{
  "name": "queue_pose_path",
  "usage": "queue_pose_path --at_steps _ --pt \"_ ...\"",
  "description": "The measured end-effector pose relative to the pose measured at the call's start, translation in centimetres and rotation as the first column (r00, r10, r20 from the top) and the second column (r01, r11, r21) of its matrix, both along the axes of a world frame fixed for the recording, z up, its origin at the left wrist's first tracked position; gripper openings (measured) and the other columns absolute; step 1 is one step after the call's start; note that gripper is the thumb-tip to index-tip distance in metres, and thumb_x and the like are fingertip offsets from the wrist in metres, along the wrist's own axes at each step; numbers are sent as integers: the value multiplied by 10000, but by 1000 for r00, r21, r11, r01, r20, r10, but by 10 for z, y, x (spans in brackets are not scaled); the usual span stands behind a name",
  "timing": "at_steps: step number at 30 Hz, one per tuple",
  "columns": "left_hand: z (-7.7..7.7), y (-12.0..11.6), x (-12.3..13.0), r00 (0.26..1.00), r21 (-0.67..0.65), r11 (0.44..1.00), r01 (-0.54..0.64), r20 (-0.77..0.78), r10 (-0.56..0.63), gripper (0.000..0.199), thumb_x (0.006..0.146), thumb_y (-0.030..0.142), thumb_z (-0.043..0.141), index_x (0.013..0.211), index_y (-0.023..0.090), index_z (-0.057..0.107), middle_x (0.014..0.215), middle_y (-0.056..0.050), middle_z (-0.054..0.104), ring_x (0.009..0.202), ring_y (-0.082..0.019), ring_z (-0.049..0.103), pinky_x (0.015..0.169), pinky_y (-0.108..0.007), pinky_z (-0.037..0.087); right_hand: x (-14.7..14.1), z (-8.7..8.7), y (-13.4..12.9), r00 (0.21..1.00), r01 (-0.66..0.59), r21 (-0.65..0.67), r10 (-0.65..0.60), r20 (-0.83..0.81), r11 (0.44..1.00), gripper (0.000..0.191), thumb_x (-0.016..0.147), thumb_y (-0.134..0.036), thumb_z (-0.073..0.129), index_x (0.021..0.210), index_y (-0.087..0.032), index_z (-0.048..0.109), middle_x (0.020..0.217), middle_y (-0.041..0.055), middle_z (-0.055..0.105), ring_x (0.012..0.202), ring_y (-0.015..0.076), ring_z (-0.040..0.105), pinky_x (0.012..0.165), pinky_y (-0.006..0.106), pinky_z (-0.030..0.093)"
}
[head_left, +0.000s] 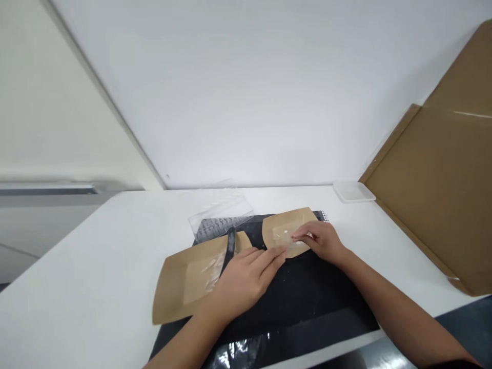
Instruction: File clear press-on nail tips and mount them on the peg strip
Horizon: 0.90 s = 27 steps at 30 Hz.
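Note:
A small brown kraft-paper tray lies toward the back of a black mat. Thumb and fingertips of my right hand are pinched together over it, on clear plastic film in its middle. My left hand has its fingers stretched out, the tips resting at the near edge of that tray. Under and beside my left wrist is a larger kraft-paper tray holding crumpled clear plastic. A black strip lies across its right part, partly hidden by my left hand.
A clear plastic bag or sheet lies behind the trays, over the mat's back-left corner. A shallow white translucent lid or tray sits near the wall. At the right, a large open cardboard box stands on the white table.

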<state>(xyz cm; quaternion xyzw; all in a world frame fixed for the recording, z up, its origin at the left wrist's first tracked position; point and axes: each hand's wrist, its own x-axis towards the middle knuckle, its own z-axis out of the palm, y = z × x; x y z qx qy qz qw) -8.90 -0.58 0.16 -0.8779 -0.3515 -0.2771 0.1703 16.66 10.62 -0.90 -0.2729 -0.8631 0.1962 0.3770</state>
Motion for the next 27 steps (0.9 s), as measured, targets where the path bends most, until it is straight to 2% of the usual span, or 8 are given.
queue_pose_path --at_steps 4,9,17,21,24,27 --pt "6 -1 4 999 -16 999 36 13 -36 241 1075 142 512 1243 154 684 1276 -103 779 868 -216 753 742 -372 607 3 0 -12 998 33 12 -32 -63 999 133 1023 -294 664 933 -272 759 897 11 801 826 177 738 774 312 588" --pt "12 -1 7 996 -13 997 71 58 -70 222 1055 117 548 1209 134 707 1216 -109 796 861 -208 749 735 -364 613 -4 3 -16 994 32 28 -29 -109 999 164 1043 -223 591 961 -244 731 911 37 787 851 181 723 787 327 582" --pt "14 -1 9 995 -43 998 35 95 -31 206 1056 95 547 1159 137 721 1232 -93 796 846 -197 746 742 -344 588 -6 7 -23 985 -27 -174 -4 -174 984 128 1012 -213 674 940 -252 772 906 8 810 842 158 752 793 297 577" --pt "9 2 9 984 36 998 -56 172 49 235 1039 69 575 1241 109 689 1119 -108 812 883 -206 757 736 -327 576 -8 10 -29 971 -67 -268 1 -241 961 81 990 -258 726 934 -249 785 903 8 830 835 158 770 796 291 591" --pt "6 3 7 971 96 991 -89 231 65 300 1021 50 603 1315 85 653 1037 -104 810 861 -193 751 749 -314 576 -10 13 -32 970 -100 -338 16 -243 936 163 1026 -308 678 936 -239 795 909 14 834 778 139 760 748 261 594" --pt "4 0 7 963 28 997 -66 263 56 359 1049 98 582 1408 89 603 1004 -89 793 858 -178 738 757 -299 584 -12 16 -34 966 -138 -354 46 -255 925 307 1089 -361 560 963 -227 805 906 27 830 735 127 745 744 255 600"
